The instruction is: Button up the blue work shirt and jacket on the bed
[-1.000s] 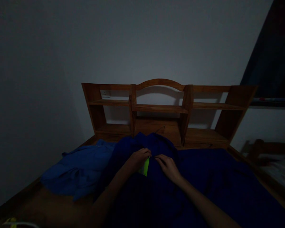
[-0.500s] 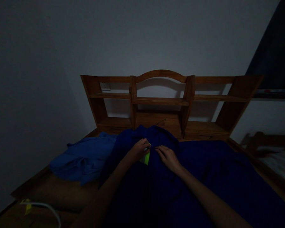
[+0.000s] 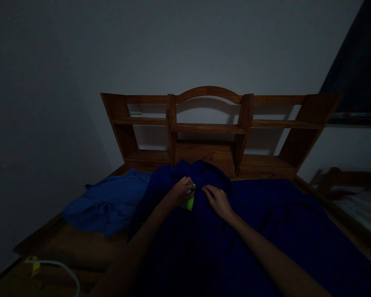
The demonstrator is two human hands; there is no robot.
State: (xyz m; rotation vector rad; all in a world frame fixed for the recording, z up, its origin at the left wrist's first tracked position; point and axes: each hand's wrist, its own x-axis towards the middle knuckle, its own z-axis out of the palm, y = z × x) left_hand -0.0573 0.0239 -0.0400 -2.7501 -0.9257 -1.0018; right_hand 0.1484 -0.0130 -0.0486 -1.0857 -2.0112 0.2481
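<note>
Dark blue cloth (image 3: 250, 231), which looks like a garment, is spread over the bed in front of me. A bright yellow-green strip with a greyish band (image 3: 189, 203) shows on it, just below the fingers of my left hand (image 3: 181, 192). That hand is closed in a pinch on the cloth at the strip's upper end. A short way to the right, my right hand (image 3: 217, 199) pinches the same cloth, thumb against fingertips. A small gap lies between the two hands. In the dim light, whatever fine detail sits between the fingertips cannot be made out.
Lighter blue clothing (image 3: 106, 204) lies crumpled on the left. Behind the bed stands a wooden headboard with shelves (image 3: 208, 128) against a pale wall. A white cable (image 3: 57, 263) with a yellow tag (image 3: 35, 267) is at lower left. Another wooden frame (image 3: 352, 178) is at right.
My right hand has come slightly closer to the left one, with its fingertips now pinched on the cloth. The view has tilted a little, so everything sits slightly higher.
</note>
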